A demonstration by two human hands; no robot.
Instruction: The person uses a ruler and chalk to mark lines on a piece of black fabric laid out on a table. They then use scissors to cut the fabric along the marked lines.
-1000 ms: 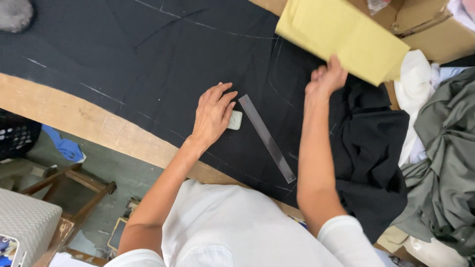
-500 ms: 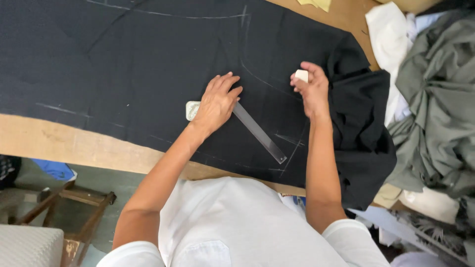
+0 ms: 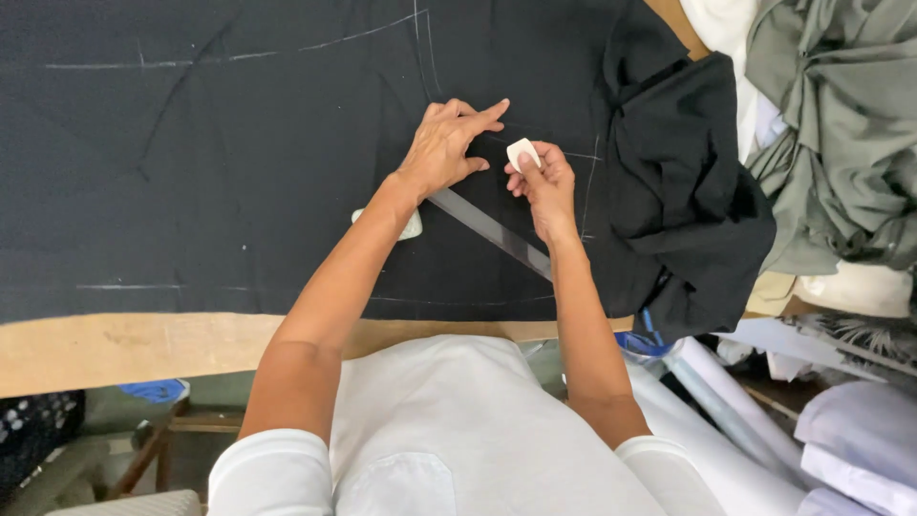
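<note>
While the left hand [image 3: 444,148] presses flat on the clear ruler [image 3: 492,232], its fingers [image 3: 482,115] spread with the forefinger stretched out toward the far end, the right hand [image 3: 546,183] pinches a small white piece of tailor's chalk [image 3: 522,152] between thumb and the first fingers, its edge held just above or on the black cloth [image 3: 239,172]; which of the two I cannot tell. That chalk looks light, hard and brittle, likely to chip if squeezed or dropped, so a pinch on its flat faces suits it best. By its look the ruler is thin, stiff plastic, slippery on fabric, so it probably needs pressure from above near the line being drawn, not a grip at its edge. Spread over the table [image 3: 124,349], the cloth is soft and limp, bears faint chalk lines and bunches into folds at the right; it would likely drag or wrinkle if pushed sideways. A second pale chalk piece [image 3: 411,227] lies beside the left forearm, and grey-green fabric [image 3: 841,124] is heaped at the far right.
</note>
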